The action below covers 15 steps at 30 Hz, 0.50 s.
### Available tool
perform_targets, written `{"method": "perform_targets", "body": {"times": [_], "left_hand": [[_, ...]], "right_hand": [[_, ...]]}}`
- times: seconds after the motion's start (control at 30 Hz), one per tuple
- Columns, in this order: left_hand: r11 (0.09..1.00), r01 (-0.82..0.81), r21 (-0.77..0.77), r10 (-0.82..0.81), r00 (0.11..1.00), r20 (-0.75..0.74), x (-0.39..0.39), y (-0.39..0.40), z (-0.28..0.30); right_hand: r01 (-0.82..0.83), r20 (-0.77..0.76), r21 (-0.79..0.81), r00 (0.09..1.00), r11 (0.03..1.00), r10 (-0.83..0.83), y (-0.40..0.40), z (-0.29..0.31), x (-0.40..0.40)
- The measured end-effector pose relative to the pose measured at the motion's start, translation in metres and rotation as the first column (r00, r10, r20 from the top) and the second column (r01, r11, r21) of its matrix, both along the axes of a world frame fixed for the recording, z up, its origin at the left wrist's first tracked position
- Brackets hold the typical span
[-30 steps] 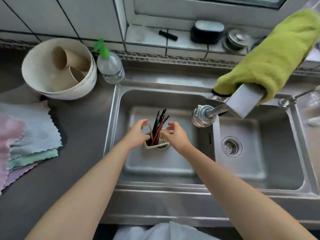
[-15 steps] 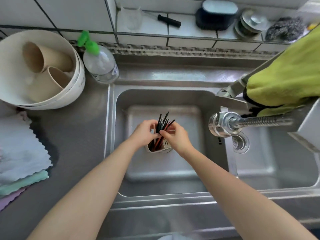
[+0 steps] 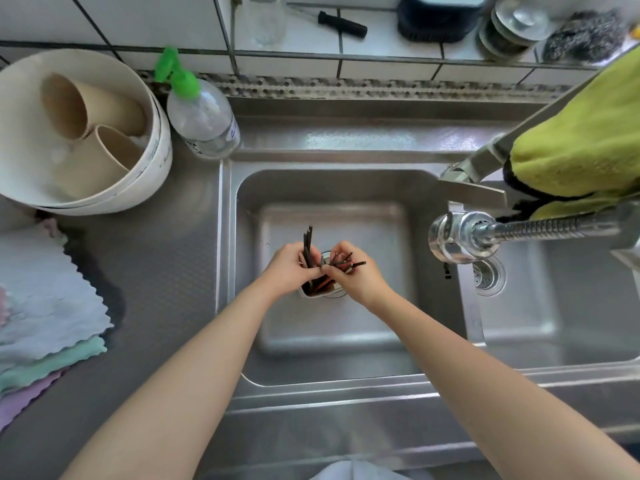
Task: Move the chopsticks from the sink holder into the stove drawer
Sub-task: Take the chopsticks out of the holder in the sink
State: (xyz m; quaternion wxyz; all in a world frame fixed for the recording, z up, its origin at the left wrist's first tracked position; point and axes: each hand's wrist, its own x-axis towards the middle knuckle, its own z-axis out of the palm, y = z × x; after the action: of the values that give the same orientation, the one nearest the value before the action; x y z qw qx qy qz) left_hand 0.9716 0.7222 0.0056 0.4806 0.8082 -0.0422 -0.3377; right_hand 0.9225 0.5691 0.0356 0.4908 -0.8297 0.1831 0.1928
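Both hands work at a small holder in a kitchen sink: the left hand (image 3: 289, 271) is curled around a bundle of dark chopsticks (image 3: 308, 247) that stand upright, while the right hand (image 3: 353, 277) has its fingers pinched on a second clutch whose tips fan out to the right. The lower ends of the sticks are inside the pale holder (image 3: 313, 292), which stands on the floor of the left basin, over or just beside the drain. By the look of it, the job is at its first step: the chopsticks are gathered but not lifted clear, and the whole carry to the stove drawer is left to do. Neither stove nor drawer is in view.

The double steel sink (image 3: 346, 188) is dry and otherwise bare, its right basin showing only a drain strainer (image 3: 486, 275). A chrome spray tap (image 3: 457, 237) reaches in from the right, with a green cloth (image 3: 571, 154) draped over its arm. On the grey desk to the left are a large white bowl (image 3: 162, 150) holding tan cups, a clear bottle with a green cap (image 3: 201, 116), and a stack of folded pastel cloths (image 3: 45, 306). Along the tiled ledge behind stand a glass, a dark-handled tool, a dark container, metal lids and a steel scourer.
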Motion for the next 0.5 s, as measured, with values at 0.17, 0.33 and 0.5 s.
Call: {"method": "perform_targets", "body": {"times": [0.17, 0.33, 0.5], "left_hand": [[0.998, -0.061, 0.036, 0.061, 0.998, 0.001, -0.007, -0.004, -0.004], [0.983, -0.184, 0.009, 0.184, 0.982, -0.041, -0.021, -0.016, -0.006], [0.926, -0.378, -0.005, 0.378, 0.925, -0.037, -0.025, -0.026, 0.003]], "right_hand": [[0.079, -0.022, 0.047, 0.997, 0.996, -0.078, 0.0, -0.006, -0.004], [0.163, -0.035, 0.105, 0.987, 0.981, -0.16, 0.007, -0.007, -0.003], [0.207, -0.025, 0.141, 0.978, 0.968, -0.205, 0.016, -0.001, -0.003]]}}
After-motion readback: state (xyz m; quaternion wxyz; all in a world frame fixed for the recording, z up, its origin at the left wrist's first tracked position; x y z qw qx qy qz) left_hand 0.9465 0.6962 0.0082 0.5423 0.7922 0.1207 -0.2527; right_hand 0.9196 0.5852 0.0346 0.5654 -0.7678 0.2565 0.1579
